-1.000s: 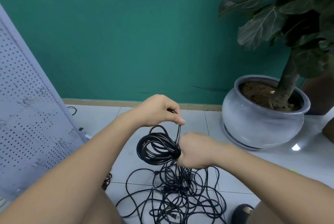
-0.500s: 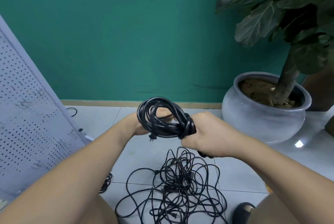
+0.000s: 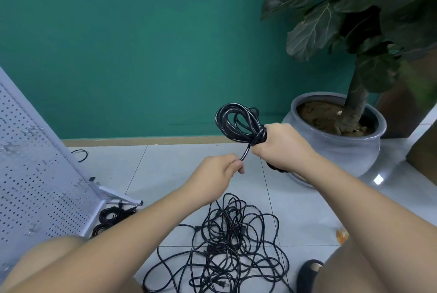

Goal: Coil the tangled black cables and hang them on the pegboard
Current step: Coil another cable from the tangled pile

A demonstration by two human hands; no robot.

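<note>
Coil point(image 3: 254, 133): I grip its wrapped waist in my right hand point(image 3: 281, 145), fingers curled round it. My left hand point(image 3: 217, 172) pinches its free end. Tangle point(image 3: 227, 240) lies near.

Tiled floor point(image 3: 165, 169) bears tangled cables point(image 3: 222, 247) (black), planter point(image 3: 343, 150), pegboard point(image 3: 35, 174).

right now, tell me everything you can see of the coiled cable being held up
The coiled cable is black, glossy, rubbery-looking cord gathered into several oval loops, cinched at one end by turns of its own cord. It is held in the air, loops pointing up and left. The right hand grips the cinched end; a short straight tail runs down into the left hand, which pinches it. No plug shows on it.
</note>
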